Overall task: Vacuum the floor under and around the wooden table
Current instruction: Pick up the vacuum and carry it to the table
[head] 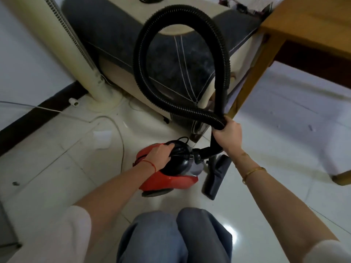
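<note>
On a glossy white tiled floor [266, 186], seen from above by a crouching person whose knees in blue jeans [174, 236] fill the bottom edge, a grey and cream sofa [117, 40] stands at the top, with a cream tower fan [76, 59] leaning in on its left and the corner of a wooden table [311, 25] at upper right, one leg [254, 76] slanting down to the floor. A black ribbed hose [144, 54] arches in a tall loop before the sofa. The small red canister vacuum [167, 179] sits on the tiles just ahead of the knees, its black floor nozzle [216, 175] lying beside it on the right. The left hand [159, 154] rests curled over the vacuum's black top; the right hand [228, 135] grips the hose where its two runs cross
</note>
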Tool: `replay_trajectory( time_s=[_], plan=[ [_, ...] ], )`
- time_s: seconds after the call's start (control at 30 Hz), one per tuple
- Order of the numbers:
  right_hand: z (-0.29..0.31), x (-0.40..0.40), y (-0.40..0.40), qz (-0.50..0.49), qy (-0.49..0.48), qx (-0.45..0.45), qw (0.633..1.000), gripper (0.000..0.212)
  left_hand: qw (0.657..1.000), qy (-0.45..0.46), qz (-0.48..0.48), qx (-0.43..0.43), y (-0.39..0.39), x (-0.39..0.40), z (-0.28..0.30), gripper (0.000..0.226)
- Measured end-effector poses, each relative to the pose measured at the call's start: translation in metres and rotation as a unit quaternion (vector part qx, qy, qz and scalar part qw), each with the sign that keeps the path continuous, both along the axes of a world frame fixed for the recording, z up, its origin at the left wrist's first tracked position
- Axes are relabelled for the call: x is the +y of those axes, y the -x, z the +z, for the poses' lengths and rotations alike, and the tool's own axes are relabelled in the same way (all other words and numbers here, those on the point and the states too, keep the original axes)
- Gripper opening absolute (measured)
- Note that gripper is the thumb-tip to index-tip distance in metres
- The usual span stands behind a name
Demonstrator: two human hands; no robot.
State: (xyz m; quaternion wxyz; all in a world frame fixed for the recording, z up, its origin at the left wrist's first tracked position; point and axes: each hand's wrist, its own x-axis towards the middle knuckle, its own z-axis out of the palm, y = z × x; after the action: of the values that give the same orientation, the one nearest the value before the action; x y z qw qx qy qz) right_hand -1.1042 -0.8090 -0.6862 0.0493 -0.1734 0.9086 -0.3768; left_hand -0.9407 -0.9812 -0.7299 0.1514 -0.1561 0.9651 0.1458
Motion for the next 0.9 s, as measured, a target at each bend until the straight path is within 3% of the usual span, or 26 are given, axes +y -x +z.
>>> replay_trajectory(
  time_s=[0.4, 0.5, 0.7, 0.8, 0.9],
  plan=[
    [-0.058, -0.012, 0.029, -0.038, 0.063, 0.039, 0.997, 0.04, 1.0, 0.014, -0.012, 0.017, 0.029, -0.001, -0.063, 0.037],
    [-0.065, -0.011, 0.032, -0.013, 0.079, 0.029, 0.996, 0.06, 0.999, 0.033, -0.021, 0.017, 0.032, 0.002, -0.067, 0.037],
    [-0.071, 0.004, 0.037, 0.068, 0.069, 0.011, 0.995, 0.127, 0.996, 0.081, -0.02, 0.029, 0.03, 0.004, -0.08, 0.042],
    [-0.068, 0.013, 0.039, 0.107, 0.057, 0.03, 0.992, 0.142, 0.995, 0.085, -0.023, 0.037, 0.028, 0.004, -0.083, 0.052],
    [-0.061, 0.02, 0.036, 0.132, 0.068, 0.062, 0.987, 0.143, 0.995, 0.077, -0.017, 0.054, 0.023, 0.005, -0.085, 0.064]
  ],
)
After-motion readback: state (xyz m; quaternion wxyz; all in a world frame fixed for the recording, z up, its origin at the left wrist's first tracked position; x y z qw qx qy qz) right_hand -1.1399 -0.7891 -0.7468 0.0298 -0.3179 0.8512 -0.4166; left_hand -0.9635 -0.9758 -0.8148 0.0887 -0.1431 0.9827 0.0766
